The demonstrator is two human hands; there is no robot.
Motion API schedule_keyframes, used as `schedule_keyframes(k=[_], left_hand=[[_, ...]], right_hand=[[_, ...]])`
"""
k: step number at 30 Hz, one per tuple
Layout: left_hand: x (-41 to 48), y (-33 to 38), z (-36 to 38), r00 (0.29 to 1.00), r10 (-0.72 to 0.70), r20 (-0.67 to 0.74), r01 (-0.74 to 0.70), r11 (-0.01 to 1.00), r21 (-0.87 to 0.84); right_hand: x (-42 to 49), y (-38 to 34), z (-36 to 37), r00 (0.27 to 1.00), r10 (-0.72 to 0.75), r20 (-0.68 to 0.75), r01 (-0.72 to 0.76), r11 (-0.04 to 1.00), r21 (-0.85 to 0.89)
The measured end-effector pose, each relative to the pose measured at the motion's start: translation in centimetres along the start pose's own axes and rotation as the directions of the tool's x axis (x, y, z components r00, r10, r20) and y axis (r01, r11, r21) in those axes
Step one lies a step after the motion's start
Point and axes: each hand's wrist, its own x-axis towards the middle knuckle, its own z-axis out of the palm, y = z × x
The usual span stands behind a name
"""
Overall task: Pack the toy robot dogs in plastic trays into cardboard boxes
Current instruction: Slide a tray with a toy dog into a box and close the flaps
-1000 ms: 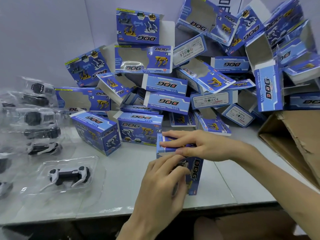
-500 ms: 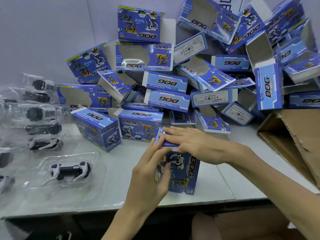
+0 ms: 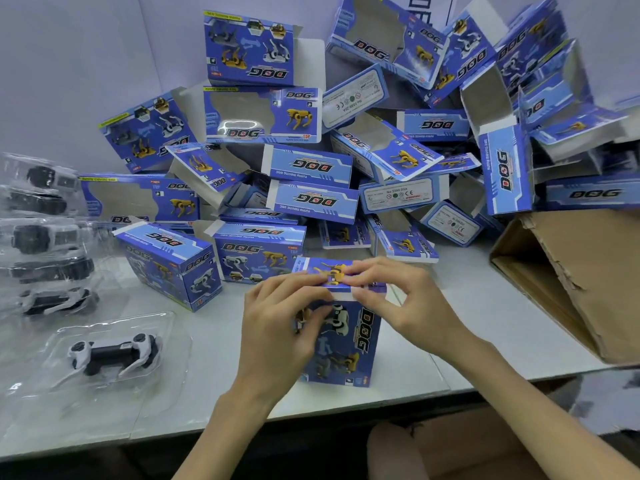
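Left hand [image 3: 277,327] grips the upright blue "DOG" box [image 3: 349,348] near the table [image 3: 485,323] edge, right hand [image 3: 398,299] pinching its top flap [image 3: 332,271]. Behind, heaped "FUNNY MOVING DOG" boxes [image 3: 311,168]; left, a trayed robot dog [image 3: 114,353].

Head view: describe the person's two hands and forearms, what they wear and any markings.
The left hand and the right hand are both bare: no gloves, rings or tape show. The left forearm and the right forearm are bare too, with no watch, bracelet or sleeve in view down to the frame edge. No tattoos or markings can be made out.
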Motion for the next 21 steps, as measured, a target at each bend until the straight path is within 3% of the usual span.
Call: schedule_keyframes(k=[5,8,13,16,19,21], left_hand=[[0.2,-0.3,0.1,1.000,0.008,0.007,-0.007,0.998,-0.056],[0.5,-0.2,0.3,0.998,0.058,0.038,-0.055,0.996,-0.064],[0.9,-1.0,0.0,0.991,0.033,0.129,-0.004,0.976,-0.219],[1.3,-1.5,-0.6,0.987,0.003,0.162,0.048,0.950,-0.310],[1.5,-1.8,-0.9,0.988,-0.016,0.152,0.060,0.955,-0.291],[1.5,-2.0,-1.0,0.990,0.006,0.138,0.029,0.969,-0.247]], right_hand=[[-0.7,-0.1,2.0,0.981,0.036,-0.190,-0.021,0.997,0.080],[-0.4,-0.4,2.3,0.975,0.045,-0.217,-0.028,0.996,0.080],[-0.6,0.3,1.4,0.998,0.031,-0.059,-0.030,0.999,0.022],[-1.0,1.0,0.4,0.998,-0.013,0.061,0.020,0.993,-0.116],[-0.9,1.0,-0.1,0.995,-0.039,0.088,0.059,0.970,-0.237],[-0.9,1.0,-0.1,0.994,-0.014,0.111,0.033,0.983,-0.181]])
